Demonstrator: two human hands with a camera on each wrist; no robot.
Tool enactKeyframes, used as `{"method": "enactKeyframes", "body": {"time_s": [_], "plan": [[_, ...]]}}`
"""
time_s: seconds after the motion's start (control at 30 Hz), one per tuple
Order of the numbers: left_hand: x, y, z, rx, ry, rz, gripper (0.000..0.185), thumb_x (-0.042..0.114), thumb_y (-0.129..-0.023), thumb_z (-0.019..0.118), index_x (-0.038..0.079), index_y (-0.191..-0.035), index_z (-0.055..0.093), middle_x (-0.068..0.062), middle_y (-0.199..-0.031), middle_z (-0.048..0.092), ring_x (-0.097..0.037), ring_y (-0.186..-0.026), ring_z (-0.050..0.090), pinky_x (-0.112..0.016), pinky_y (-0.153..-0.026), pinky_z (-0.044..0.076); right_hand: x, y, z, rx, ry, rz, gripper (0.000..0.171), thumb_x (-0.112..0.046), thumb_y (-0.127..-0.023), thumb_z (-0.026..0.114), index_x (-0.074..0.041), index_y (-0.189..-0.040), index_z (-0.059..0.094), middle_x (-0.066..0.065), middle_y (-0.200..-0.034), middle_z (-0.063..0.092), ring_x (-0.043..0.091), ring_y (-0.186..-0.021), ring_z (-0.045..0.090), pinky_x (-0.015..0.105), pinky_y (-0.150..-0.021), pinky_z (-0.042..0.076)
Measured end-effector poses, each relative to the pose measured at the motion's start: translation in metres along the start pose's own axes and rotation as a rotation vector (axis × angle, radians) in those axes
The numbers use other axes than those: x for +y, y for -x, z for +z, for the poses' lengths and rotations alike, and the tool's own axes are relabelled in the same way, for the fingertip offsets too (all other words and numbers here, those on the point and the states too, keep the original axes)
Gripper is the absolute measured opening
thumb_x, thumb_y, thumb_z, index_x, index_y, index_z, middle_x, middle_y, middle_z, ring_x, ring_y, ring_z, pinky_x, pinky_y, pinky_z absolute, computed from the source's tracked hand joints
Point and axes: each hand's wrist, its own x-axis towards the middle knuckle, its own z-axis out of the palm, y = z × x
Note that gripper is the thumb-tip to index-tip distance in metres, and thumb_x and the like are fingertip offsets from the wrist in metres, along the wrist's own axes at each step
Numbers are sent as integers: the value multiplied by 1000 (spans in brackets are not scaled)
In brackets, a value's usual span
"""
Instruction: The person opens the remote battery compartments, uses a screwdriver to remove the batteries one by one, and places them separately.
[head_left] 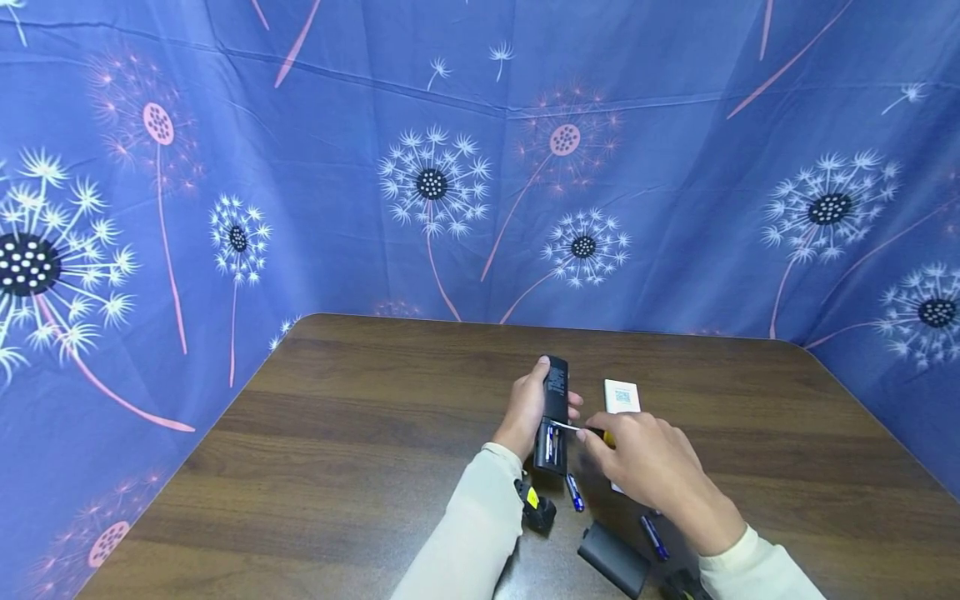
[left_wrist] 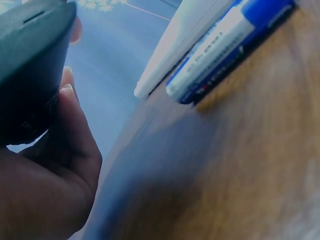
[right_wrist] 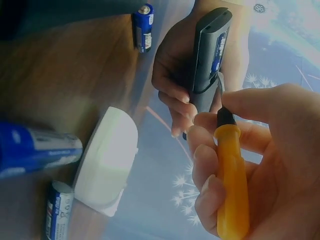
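My left hand (head_left: pixel 522 414) grips a black remote control (head_left: pixel 557 387), thumb along one edge and fingertips showing past the other. The remote's battery compartment faces up, uncovered, with blue batteries (head_left: pixel 551 446) inside. My right hand (head_left: pixel 656 462) holds a screwdriver (right_wrist: pixel 232 180) by its yellow handle, the fingers wrapped round it and the thumb near the black collar. Its thin metal shaft (head_left: pixel 566 426) reaches across to the compartment, the tip at the compartment's inner end beside the batteries. In the left wrist view the remote (left_wrist: pixel 30 65) appears from its dark underside.
A white device (head_left: pixel 622 395) with a printed code lies beyond my right hand, partly covered by it. Loose blue batteries (head_left: pixel 574 492) lie on the wooden table (head_left: pixel 337 467), near a dark curved cover (head_left: pixel 613 558). Behind the table hangs a blue flowered cloth (head_left: pixel 337 208).
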Motion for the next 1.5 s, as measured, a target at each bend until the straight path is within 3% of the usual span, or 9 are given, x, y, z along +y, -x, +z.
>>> {"method": "enactKeyframes", "body": {"time_s": [0.5, 0.67, 0.93, 1.27, 1.5], "plan": [[0, 0, 0, 14, -18, -20, 62, 51, -105, 38, -1, -135, 53, -15, -86, 73, -20, -67, 70, -33, -60, 55, 4, 1, 1, 33, 25, -46, 20, -35, -96, 68, -18, -103, 76, -2, -82, 70, 10, -57, 49, 34, -46, 38], [1, 0, -1, 18, -1, -18, 61, 51, -105, 38, -1, -133, 53, -15, -85, 73, -20, -64, 68, -32, -59, 55, 2, 0, 1, 61, 47, -70, 18, -34, -95, 68, -19, -100, 76, -5, -78, 68, 10, -57, 50, 34, -45, 38], [1, -2, -1, 38, 37, -7, 62, 51, -105, 37, -3, -132, 54, -15, -82, 72, -18, -60, 66, -33, -57, 55, -1, -3, 5, 188, 184, -157, 12, -32, -91, 72, -20, -89, 75, -6, -69, 63, 18, -56, 58, 38, -41, 40], [-2, -1, 1, 67, 14, -4, 61, 51, -105, 37, -1, -129, 56, -14, -82, 72, -18, -61, 67, -32, -58, 55, -1, -4, 6, 211, 196, -193, 12, -27, -89, 77, -21, -80, 72, -7, -65, 58, 16, -58, 58, 38, -42, 41], [0, -2, -2, 73, -3, 0, 61, 53, -105, 37, 4, -137, 51, -13, -83, 71, -18, -61, 66, -32, -56, 54, -7, -9, 4, 226, 279, -227, 18, -26, -87, 78, -18, -74, 68, -3, -61, 54, 19, -54, 55, 37, -39, 39]]}}
